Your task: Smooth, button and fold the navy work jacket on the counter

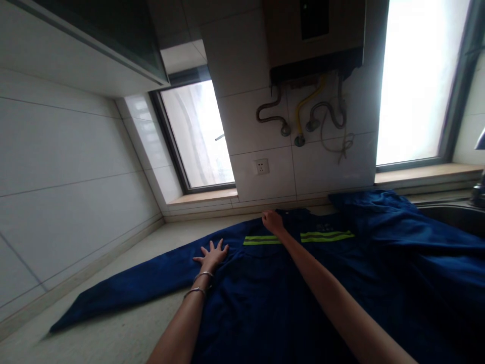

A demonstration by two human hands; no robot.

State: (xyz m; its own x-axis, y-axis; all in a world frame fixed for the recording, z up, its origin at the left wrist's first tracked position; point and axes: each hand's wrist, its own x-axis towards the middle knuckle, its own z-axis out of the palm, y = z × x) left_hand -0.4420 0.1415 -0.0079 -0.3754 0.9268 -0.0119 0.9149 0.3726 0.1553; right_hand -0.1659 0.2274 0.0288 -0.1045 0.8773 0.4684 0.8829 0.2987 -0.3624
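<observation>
A dark blue work jacket (250, 303) with yellow-green reflective stripes across the chest lies spread on the countertop. One sleeve (144, 273) stretches out to the left, nearly straight. My left hand (212, 254), with two bracelets on its wrist, rests with fingers spread flat where that sleeve meets the body. Up near the collar, my right hand (272, 221) is closed on the jacket's shoulder edge; its fingertips are hidden. On the right, the jacket's other side (401, 237) is bunched and reaches toward the sink.
The pale countertop (159, 313) shows around the left sleeve. A sink (443, 210) with a faucet (479, 192) is at the right. Behind stands a tiled wall with a socket (261, 166), pipes (299, 119) under a water heater (318, 40), and two windows. A cabinet (83, 45) hangs upper left.
</observation>
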